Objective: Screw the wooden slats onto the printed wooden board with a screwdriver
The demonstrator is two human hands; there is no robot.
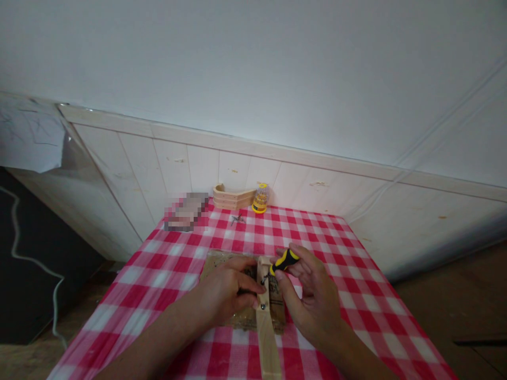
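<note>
Two hands were in close: our right hand point(312, 293) had its fingers closed round a yellow-and-black screwdriver point(288, 259), angled down at a pale wooden piece point(269, 340). Our left hand's point(224, 290) fingertips touched that wood, but we couldn't tell if they were pinching it. The wood lay over a brown packet point(216, 262) on our checked tablecloth point(317, 224), with loose screws point(238, 219) farther back.

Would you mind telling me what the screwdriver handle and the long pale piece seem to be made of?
Screwdriver handle: probably plastic, perhaps partly rubber, with yellow and black sections and a moulded shape. Long pale piece: likely smooth wood, from its tan colour; varnish is unclear.
</note>
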